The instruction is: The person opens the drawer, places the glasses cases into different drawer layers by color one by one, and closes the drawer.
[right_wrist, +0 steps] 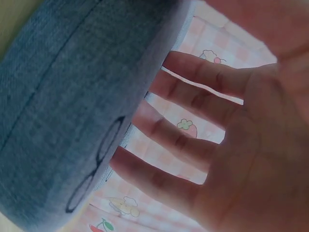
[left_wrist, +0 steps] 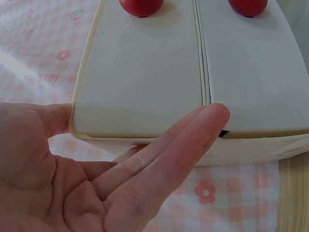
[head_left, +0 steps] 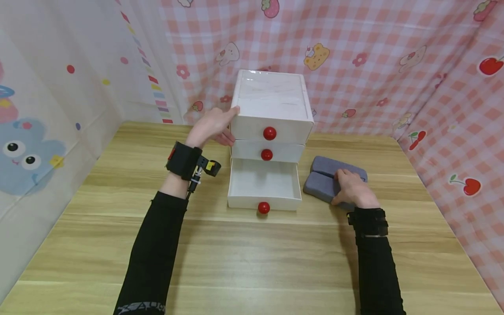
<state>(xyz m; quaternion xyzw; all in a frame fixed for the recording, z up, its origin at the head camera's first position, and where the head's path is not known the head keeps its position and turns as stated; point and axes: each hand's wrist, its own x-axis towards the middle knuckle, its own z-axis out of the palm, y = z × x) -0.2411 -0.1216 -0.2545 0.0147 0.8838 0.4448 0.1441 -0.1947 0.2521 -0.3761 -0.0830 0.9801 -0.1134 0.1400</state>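
A white drawer unit (head_left: 271,94) with red round knobs stands at the back of the table. Its bottom drawer (head_left: 264,201) is pulled out, while the top drawer (head_left: 248,127) and middle drawer (head_left: 246,149) are in. My left hand (head_left: 212,126) rests against the unit's left side, thumb at the top edge and fingers straight. To the right of the unit lies a grey-blue fabric glasses case (right_wrist: 63,92) with a glasses outline on it, seen as two long padded parts side by side. My right hand (head_left: 353,189) holds its right end between thumb and fingers.
The wooden table (head_left: 236,262) stretches forward of the unit. A pink checked curtain (head_left: 354,83) hangs close behind and along the right, and a white patterned curtain (head_left: 94,100) borders the left. The open drawer's red knob (head_left: 264,208) juts out over the table.
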